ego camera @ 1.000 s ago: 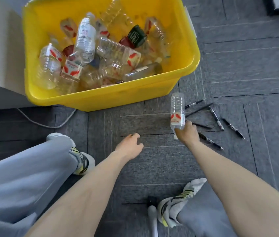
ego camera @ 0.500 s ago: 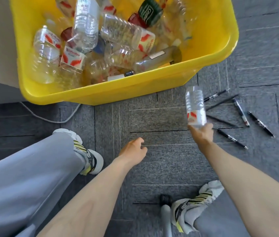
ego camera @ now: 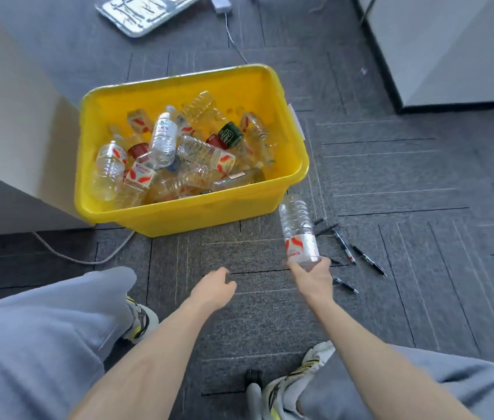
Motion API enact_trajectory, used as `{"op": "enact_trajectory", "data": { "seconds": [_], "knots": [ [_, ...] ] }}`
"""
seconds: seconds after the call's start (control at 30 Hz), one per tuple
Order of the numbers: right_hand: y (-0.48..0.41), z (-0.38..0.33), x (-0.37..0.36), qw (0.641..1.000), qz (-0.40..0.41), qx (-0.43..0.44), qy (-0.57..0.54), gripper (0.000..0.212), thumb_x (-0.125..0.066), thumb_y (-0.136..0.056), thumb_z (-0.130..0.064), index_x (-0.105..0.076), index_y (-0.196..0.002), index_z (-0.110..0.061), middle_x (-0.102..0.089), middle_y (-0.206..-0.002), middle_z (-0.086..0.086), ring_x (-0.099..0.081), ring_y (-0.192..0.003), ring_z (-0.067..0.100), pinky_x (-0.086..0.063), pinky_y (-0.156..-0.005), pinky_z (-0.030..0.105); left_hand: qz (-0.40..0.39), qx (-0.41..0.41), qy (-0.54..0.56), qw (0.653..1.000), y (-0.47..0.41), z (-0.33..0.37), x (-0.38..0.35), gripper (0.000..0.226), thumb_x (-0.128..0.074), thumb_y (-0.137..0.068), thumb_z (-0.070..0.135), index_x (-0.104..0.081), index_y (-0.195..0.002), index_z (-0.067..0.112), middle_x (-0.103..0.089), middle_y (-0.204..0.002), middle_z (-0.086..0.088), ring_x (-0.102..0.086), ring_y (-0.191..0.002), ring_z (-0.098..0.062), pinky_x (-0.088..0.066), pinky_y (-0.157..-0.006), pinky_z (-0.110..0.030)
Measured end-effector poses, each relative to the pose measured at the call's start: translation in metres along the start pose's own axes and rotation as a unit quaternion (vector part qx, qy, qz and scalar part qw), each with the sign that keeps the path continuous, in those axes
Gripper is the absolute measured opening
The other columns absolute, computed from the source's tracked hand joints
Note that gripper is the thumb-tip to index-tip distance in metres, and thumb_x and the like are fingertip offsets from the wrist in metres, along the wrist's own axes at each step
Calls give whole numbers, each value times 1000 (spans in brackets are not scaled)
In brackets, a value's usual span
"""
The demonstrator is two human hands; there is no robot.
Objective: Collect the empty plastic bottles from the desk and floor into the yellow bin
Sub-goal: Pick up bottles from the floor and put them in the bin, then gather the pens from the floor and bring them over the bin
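Observation:
A clear plastic bottle (ego camera: pixel 298 228) with a red and white label points up and away, base end uppermost; my right hand (ego camera: pixel 312 275) grips its lower end. The bottle hangs above the carpet just off the front right corner of the yellow bin (ego camera: pixel 179 212). That bin sits on the floor and holds several empty bottles in a loose pile, among them one with a dark green label (ego camera: pixel 230 134). My left hand (ego camera: pixel 214 287) hovers over the carpet in front of the bin, fingers loosely curled, holding nothing.
Several black pens (ego camera: pixel 358 257) lie on the carpet right of the held bottle. A white cable (ego camera: pixel 82 258) runs along the floor left of the bin. White furniture (ego camera: pixel 6 128) stands at left, more (ego camera: pixel 451 47) at top right, a silver tray (ego camera: pixel 145 12) beyond the bin.
The view has tilted up and pulled back, showing the whole bin and the floor beyond. My right hand has lifted the bottle slightly toward the bin's front right corner. The left hand barely moved.

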State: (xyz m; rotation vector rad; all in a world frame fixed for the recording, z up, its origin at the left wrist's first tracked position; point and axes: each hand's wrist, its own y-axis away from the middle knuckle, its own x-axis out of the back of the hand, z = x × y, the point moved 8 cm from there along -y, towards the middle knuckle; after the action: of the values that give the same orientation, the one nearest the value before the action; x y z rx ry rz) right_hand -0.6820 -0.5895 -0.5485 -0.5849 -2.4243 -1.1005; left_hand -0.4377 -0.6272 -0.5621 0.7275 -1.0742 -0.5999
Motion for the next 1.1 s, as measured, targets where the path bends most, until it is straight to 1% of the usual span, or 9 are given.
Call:
{"op": "enact_trajectory", "data": {
  "seconds": [0.23,0.3,0.37,0.43,0.63,0.77,0.87,1.0,1.1],
  "knots": [
    [43,-96,28,993,-14,112,-32,66,-72,-82,-41,-37,-130,-14,-58,-114,6,-58,-96,21,-48,-84,34,14,-41,-17,999,40,31,24,49,-40,-99,37,-38,-143,15,-47,-142,-7,-53,-118,-23,-47,-96,-37],
    [40,-149,26,986,-30,152,-54,76,-73,-83,-40,-32,-140,-12,-56,-127,11,-58,-109,25,-49,-95,40,37,-71,-32,996,55,44,42,48,-40,-99,36,-38,-144,17,-46,-143,-6,-50,-124,-24,-45,-100,-38],
    [39,-197,29,980,-32,189,-61,89,-72,-84,-42,-22,-151,-12,-44,-146,12,-46,-131,30,-40,-109,45,63,-101,-41,992,73,54,60,48,-40,-99,35,-38,-144,18,-44,-145,-6,-47,-129,-24,-42,-104,-38],
    [40,-221,33,977,-22,206,-45,88,-69,-87,-41,-19,-154,-12,-36,-153,11,-37,-140,30,-34,-113,46,82,-113,-47,989,88,58,75,49,-41,-99,35,-38,-145,19,-44,-146,-5,-46,-131,-23,-41,-106,-39],
    [71,-180,62,974,-26,212,78,46,-56,-95,-31,-51,-136,-11,-54,-138,12,-51,-125,29,-42,-101,35,109,-95,-62,988,118,74,93,46,-42,-100,34,-39,-143,18,-46,-144,-5,-47,-129,-22,-41,-105,-38],
    [105,-126,100,971,-20,212,111,38,-54,-94,-29,-58,-127,-12,-61,-129,9,-57,-117,26,-44,-93,31,110,-103,-74,986,142,105,78,40,-43,-100,34,-45,-135,15,-52,-138,-7,-51,-120,-23,-45,-100,-36],
    [130,-85,130,972,-8,199,121,33,-53,-93,-27,-61,-122,-14,-63,-124,8,-60,-109,26,-44,-85,27,105,-134,-88,981,165,138,60,44,-41,-100,34,-43,-140,15,-49,-142,-7,-48,-126,-24,-41,-100,-34],
    [150,-50,169,971,34,205,119,33,-55,-91,-29,-62,-120,-14,-65,-125,9,-59,-114,27,-46,-96,31,115,-183,-109,970,189,175,40,48,-41,-101,34,-40,-144,13,-43,-148,-8,-43,-133,-26,-37,-107,-36],
    [152,-31,189,971,53,195,131,31,-54,-92,-27,-62,-119,-12,-64,-125,9,-58,-116,28,-45,-96,32,101,-203,-136,964,193,191,19,47,-42,-101,35,-42,-142,12,-47,-145,-9,-46,-130,-27,-40,-103,-35]
  ]
}}
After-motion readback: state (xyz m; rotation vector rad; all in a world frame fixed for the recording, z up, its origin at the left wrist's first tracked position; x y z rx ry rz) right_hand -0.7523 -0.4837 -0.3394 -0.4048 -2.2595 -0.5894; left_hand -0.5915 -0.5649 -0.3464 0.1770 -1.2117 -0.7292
